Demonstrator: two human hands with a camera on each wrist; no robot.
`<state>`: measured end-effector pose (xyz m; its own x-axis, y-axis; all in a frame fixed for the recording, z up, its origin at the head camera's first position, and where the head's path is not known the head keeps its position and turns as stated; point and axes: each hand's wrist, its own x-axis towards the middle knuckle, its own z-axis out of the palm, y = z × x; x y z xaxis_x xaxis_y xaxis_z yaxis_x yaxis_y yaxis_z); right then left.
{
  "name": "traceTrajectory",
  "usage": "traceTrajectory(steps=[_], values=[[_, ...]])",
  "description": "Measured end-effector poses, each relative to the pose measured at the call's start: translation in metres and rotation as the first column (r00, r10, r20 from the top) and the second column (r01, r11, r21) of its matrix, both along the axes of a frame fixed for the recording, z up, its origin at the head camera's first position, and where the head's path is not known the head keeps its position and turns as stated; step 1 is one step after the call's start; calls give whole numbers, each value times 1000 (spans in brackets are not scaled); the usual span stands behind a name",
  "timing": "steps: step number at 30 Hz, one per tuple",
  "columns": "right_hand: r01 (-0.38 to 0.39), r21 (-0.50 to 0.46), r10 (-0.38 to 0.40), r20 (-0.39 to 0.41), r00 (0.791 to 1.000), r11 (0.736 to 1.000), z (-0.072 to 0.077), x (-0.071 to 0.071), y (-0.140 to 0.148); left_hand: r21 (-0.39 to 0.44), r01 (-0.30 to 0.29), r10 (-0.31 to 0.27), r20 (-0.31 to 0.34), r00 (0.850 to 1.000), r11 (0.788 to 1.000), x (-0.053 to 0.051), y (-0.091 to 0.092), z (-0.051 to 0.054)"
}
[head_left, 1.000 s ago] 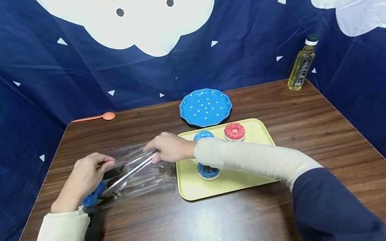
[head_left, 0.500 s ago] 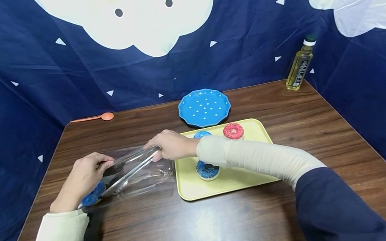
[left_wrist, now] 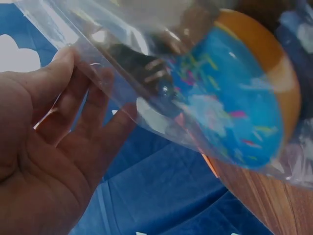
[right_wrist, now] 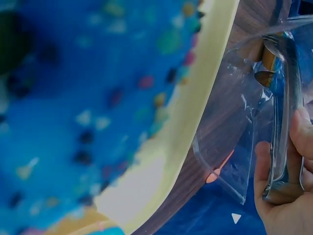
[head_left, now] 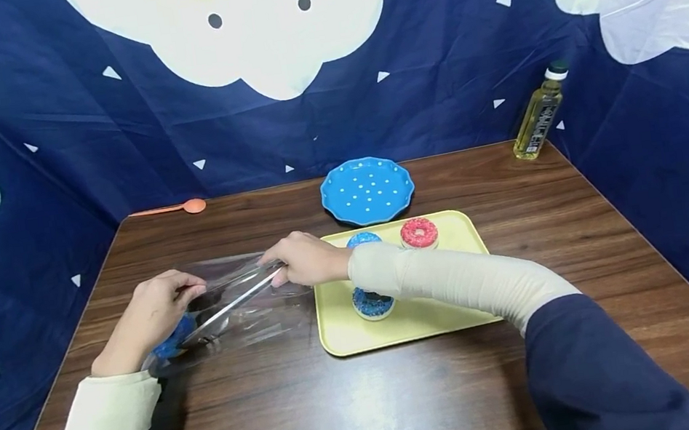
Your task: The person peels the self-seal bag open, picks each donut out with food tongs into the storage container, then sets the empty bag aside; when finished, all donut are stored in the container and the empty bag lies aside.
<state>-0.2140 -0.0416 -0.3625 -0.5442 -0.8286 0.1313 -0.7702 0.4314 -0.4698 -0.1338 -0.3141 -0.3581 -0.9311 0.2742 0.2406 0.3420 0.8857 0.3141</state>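
Note:
My right hand [head_left: 307, 258] grips metal tongs [head_left: 234, 304]. They slant down to the left, into a clear plastic bag [head_left: 263, 322]. In the right wrist view the tongs [right_wrist: 293, 66] show two long arms with spoon-like ends. My left hand [head_left: 149, 312] pinches the bag's upper edge between thumb and fingers. Inside the bag is a blue-iced donut [left_wrist: 234, 98] with coloured sprinkles and an orange-brown base. From the head the same donut [head_left: 178, 335] is partly hidden by my left hand. Whether the tongs' tips touch it, I cannot tell.
Beneath my right forearm lies a yellow tray [head_left: 341, 333]. It carries a dark blue donut [head_left: 372, 304], another blue donut [head_left: 362, 239] and a red one [head_left: 418, 233]. Behind it are a blue dotted plate [head_left: 368, 191], an orange spoon [head_left: 193, 206] and an oil bottle [head_left: 539, 118].
The blue donut's visible part in the bag has shifted slightly rightwards and up, and the bag's folds have changed a little. Both hands keep nearly the same place and hold.

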Motion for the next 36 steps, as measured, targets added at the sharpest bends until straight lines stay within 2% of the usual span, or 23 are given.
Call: traceTrajectory(steps=[6, 12, 18, 20, 25, 29, 36], values=[[-8, 13, 8, 26, 1000, 1000, 2, 2, 11, 7, 7, -7, 15, 1000, 1000, 0, -2, -3], [3, -10, -3, 9, 1000, 1000, 6, 5, 31, 8, 1, -1, 32, 999, 1000, 2, -2, -4], [50, -19, -51, -36, 998, 999, 14, 7, 53, 1, 30, -30, 5, 1000, 1000, 2, -4, -4], [62, -11, -63, -27, 998, 998, 16, 8, 57, -9, 39, -39, -12, 999, 999, 1, -5, -3], [56, -7, -56, 10, 998, 998, 17, 10, 52, -21, 57, -58, -53, 997, 998, -2, -7, -2], [49, 7, -49, 0, 999, 999, 12, 12, 43, -21, 66, -67, -57, 996, 998, -2, -7, -2], [58, 7, -58, 10, 998, 998, 10, 16, 32, -19, 37, -37, -8, 999, 999, 2, -7, -1]])
